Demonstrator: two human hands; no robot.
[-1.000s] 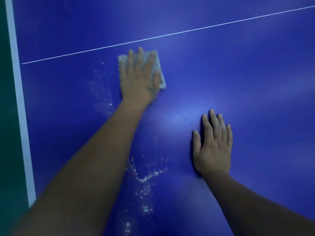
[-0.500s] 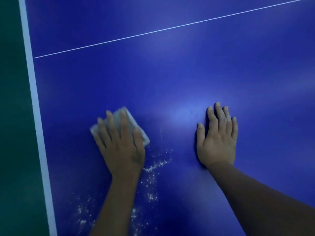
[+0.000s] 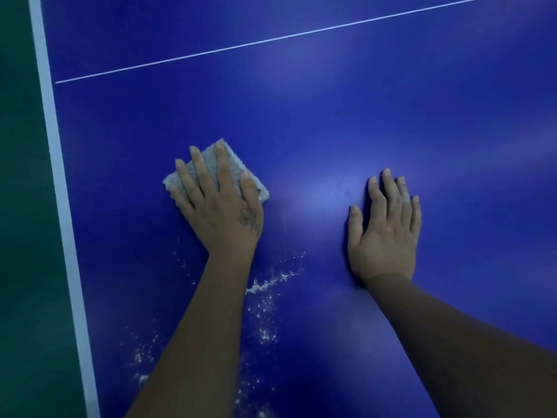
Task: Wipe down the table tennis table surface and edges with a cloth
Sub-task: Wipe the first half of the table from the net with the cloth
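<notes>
Cloth (image 3: 235, 165) slid forward, pinned under flat-fingered left grip (image 3: 223, 215); right grip (image 3: 384, 236) lies flat.

Left grip (image 3: 220, 206), right grip (image 3: 384, 233) flat, palm-down

down the left side of your view you have a strip of dark green floor (image 3: 21, 236), plain and even in colour, narrow at the top and wider toward the bottom. on the table (image 3: 422, 116), low and left of centre, you see white powder (image 3: 265, 285): one thicker curved streak, a looser trail of grains just below it, and a fainter scatter further left near the bottom edge. a few stray specks lie a little higher. a soft patch of glare (image 3: 325, 191) sits near the middle.
</notes>
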